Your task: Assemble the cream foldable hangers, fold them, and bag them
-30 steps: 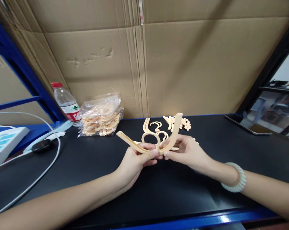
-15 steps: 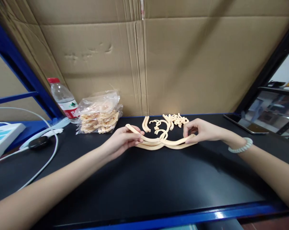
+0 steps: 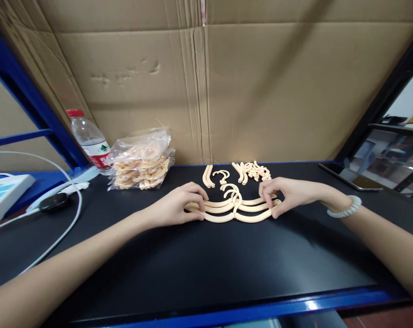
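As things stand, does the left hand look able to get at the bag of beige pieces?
Probably yes: the left hand would have to release the beige hangers, but nothing appears to stand between it and the clear bag.

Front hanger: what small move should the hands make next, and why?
I would probably ease the left hand and right hand off the front hanger. It appears to rest on the black tabletop, roughly lined up with the similar hangers behind, and a hand is at each end, so it likely needs no more support.
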A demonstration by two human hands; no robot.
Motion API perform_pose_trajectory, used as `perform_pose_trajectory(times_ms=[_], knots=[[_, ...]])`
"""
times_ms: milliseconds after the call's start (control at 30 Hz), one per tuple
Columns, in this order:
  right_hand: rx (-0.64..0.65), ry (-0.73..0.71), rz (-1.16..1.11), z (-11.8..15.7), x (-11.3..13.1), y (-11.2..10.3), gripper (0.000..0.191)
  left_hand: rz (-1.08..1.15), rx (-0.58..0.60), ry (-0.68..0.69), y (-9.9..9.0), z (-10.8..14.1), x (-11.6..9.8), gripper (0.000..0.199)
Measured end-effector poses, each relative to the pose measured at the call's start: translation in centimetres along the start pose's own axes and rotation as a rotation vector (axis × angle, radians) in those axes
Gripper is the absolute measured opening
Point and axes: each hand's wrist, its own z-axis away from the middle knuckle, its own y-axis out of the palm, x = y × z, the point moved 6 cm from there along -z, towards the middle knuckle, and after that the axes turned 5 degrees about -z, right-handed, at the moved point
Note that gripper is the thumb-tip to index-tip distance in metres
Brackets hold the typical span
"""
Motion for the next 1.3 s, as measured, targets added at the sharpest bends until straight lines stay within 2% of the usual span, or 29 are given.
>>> perform_pose_trajectory(times_ms=[167,267,433,700,900,1000,1100,1200,1300], knots=[[-0.036,0.006,0.037,0.1,-0.3,-0.1,0.03,0.078,0.04,-0.006,0.5,0.1,0.3,0.008],[-0.065,0.004,0.085,0.2,-0.4,-0.4,0.028,0.066,0.017,-0.006,0.4,0.0,0.4,0.013],[-0.124,-0.04,0.149,0.1,-0.1,-0.8,0.025,0.091,0.003,0.021,0.4,0.0,0.6,0.011],[-0.164,-0.043,0.097,0.0,-0.7,-1.2,0.025,0.104,-0.028,0.013,0.5,0.2,1.3,0.01],[-0.212,-0.063,0.103,0.1,-0.1,-1.4,0.027,0.063,-0.073,-0.022,-0.3,0.2,0.8,0.013],[-0.301,-0.06,0.066,-0.4,0.3,-1.9,0.026,-0.001,-0.128,-0.137,-1.1,-0.1,1.0,0.016],[-0.416,0.042,0.05,-2.3,0.2,-2.7,0.024,-0.078,-0.139,-0.326,-1.6,-1.1,2.5,0.015],[-0.468,0.197,0.086,-5.6,-0.1,-3.3,0.023,-0.13,-0.134,-0.472,-1.5,-3.0,4.7,0.016],[-0.426,0.326,0.128,-9.6,-0.3,-3.3,0.034,-0.194,-0.097,-0.634,-1.2,-5.2,7.4,0.02]])
